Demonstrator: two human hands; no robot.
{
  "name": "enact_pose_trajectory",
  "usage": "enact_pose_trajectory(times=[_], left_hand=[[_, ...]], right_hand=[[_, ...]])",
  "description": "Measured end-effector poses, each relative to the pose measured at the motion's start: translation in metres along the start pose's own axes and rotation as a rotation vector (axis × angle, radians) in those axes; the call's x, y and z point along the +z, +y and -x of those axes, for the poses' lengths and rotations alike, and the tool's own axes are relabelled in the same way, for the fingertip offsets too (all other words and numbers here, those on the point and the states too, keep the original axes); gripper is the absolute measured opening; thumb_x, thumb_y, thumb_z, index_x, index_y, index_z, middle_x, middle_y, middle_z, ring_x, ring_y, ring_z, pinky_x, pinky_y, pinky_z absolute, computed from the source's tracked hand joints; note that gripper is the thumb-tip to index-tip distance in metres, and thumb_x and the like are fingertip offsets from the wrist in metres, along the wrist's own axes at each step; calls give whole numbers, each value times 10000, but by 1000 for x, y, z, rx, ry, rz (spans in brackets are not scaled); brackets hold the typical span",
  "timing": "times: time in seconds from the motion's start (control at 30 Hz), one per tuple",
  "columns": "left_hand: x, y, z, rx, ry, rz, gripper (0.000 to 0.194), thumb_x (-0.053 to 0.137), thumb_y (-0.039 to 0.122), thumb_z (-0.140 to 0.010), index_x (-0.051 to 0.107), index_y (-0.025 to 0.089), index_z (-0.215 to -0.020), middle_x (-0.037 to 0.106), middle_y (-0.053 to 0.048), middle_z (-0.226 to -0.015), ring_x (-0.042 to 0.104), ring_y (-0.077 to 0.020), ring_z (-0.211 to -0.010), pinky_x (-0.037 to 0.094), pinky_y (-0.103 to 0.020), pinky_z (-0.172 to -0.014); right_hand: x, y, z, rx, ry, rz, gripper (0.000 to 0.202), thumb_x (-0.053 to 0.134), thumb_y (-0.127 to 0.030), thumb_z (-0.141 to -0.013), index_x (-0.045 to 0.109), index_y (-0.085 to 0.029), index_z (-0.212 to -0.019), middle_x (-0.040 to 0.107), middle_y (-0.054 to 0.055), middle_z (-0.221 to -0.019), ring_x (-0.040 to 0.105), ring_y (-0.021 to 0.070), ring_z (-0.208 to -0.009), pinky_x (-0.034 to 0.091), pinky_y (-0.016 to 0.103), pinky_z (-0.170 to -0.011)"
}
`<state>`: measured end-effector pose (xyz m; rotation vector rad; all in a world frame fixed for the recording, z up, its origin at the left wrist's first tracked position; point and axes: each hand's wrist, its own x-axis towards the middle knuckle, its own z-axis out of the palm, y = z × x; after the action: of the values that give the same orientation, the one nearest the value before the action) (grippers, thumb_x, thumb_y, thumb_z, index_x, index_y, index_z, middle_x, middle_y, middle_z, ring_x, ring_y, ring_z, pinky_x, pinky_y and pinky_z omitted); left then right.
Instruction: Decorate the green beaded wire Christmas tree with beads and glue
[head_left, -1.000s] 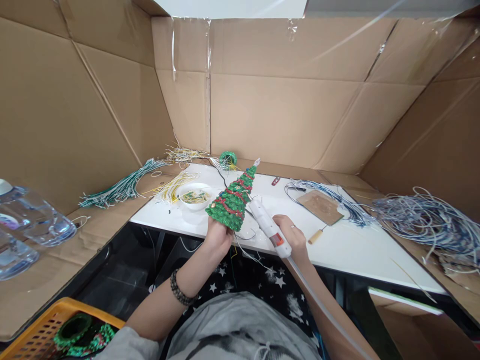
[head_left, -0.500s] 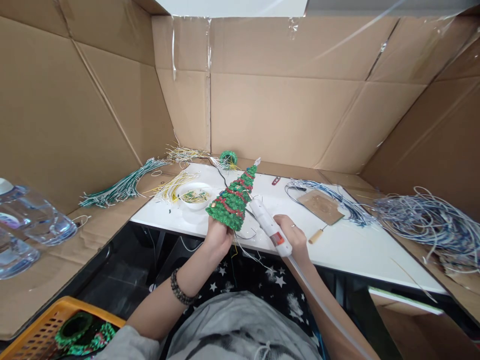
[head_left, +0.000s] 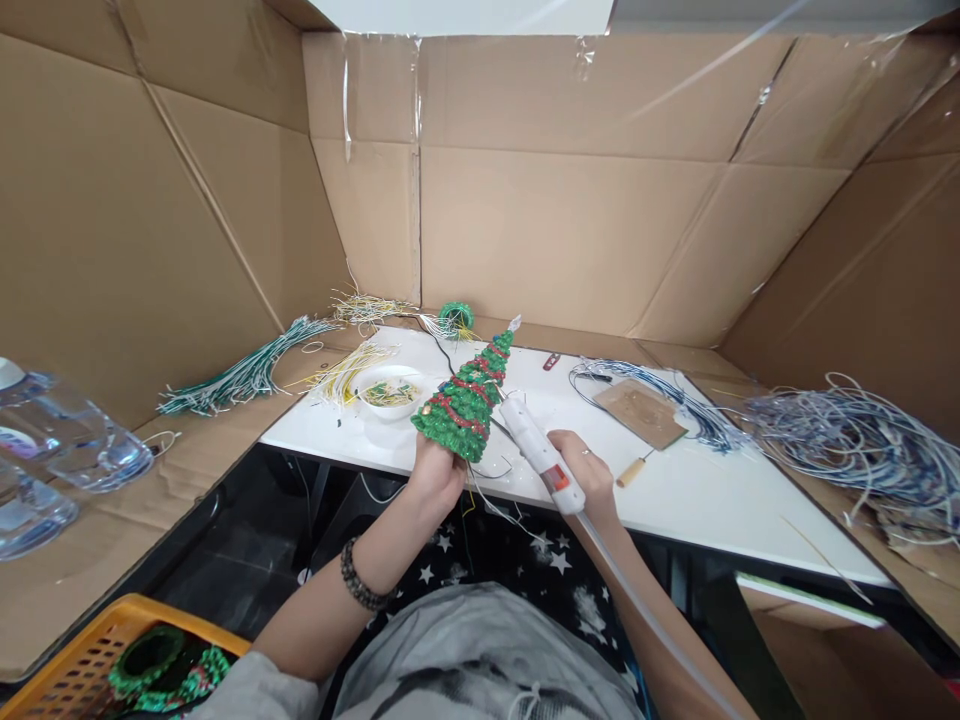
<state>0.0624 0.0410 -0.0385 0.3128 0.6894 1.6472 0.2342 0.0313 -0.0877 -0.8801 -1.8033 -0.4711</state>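
My left hand point(head_left: 440, 474) grips a small green Christmas tree point(head_left: 466, 398) from beneath its base; the fingers are partly hidden inside it. The tree leans to the right, wound with red garland and topped by a clear tip. Thin wires hang below its base. In my right hand point(head_left: 589, 470) is a white glue gun point(head_left: 538, 450) with a red-orange label, its cord running down along my forearm. The gun's nozzle points at the tree's right side, close to the garland; whether it touches cannot be made out.
On the white table point(head_left: 585, 400) stand a white bowl point(head_left: 388, 392) of wire bits and a brown board point(head_left: 640, 413). Wire bundles point(head_left: 247, 365) lie left, more wires point(head_left: 862, 440) right. Water bottles point(head_left: 67, 430) and an orange basket point(head_left: 56, 665) are at left. Cardboard walls point(head_left: 570, 240) surround the table.
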Motion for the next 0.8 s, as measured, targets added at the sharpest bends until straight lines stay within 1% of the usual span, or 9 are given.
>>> enact_pose_trajectory(times=[0.13, 0.23, 0.4, 0.53, 0.7, 0.8], left_hand=[[-2, -1, -2, 7, -33, 4, 363, 849, 110, -515, 669, 181, -823, 714, 23, -722, 636, -120, -624, 520, -243, -614], [-3, -2, -3, 14, -22, 1, 377, 847, 106, -514, 677, 182, -842, 718, 21, -724, 640, -126, -622, 526, -251, -612], [-5, -4, -4, 12, -26, 0, 341, 843, 124, -522, 678, 174, -816, 722, 13, -725, 645, -127, -622, 539, -250, -608], [-3, -3, -3, 12, -22, -2, 335, 843, 132, -520, 679, 177, -809, 725, 16, -733, 644, -124, -627, 531, -238, -595], [-1, -1, -2, -6, -4, -8, 370, 850, 140, -532, 697, 182, -866, 735, 9, -767, 645, -131, -637, 519, -244, -585], [-3, -3, -4, 7, -29, -1, 386, 868, 156, -518, 694, 186, -861, 737, 7, -771, 646, -136, -639, 519, -248, -583]], right_hand=[[0, 1, 1, -19, 2, 13, 162, 425, -116, -969, 549, -205, -916, 628, 25, -791, 588, 132, -629, 462, 231, -600], [0, 0, 1, -16, -7, 16, 155, 429, -126, -974, 544, -209, -912, 627, 21, -784, 581, 130, -623, 457, 232, -597], [0, 0, 1, -21, -8, 29, 152, 426, -131, -977, 546, -208, -924, 642, 32, -807, 607, 138, -668, 460, 239, -604], [0, 1, 1, -12, -13, 31, 162, 416, -141, -984, 547, -210, -918, 636, 27, -793, 596, 134, -653, 461, 239, -600], [1, 4, 4, 5, -4, 15, 142, 440, -161, -979, 563, -209, -927, 647, 31, -804, 606, 135, -659, 469, 238, -603], [1, 5, 6, 17, 1, 9, 149, 444, -181, -980, 578, -212, -923, 657, 34, -807, 615, 138, -660, 480, 240, -612]])
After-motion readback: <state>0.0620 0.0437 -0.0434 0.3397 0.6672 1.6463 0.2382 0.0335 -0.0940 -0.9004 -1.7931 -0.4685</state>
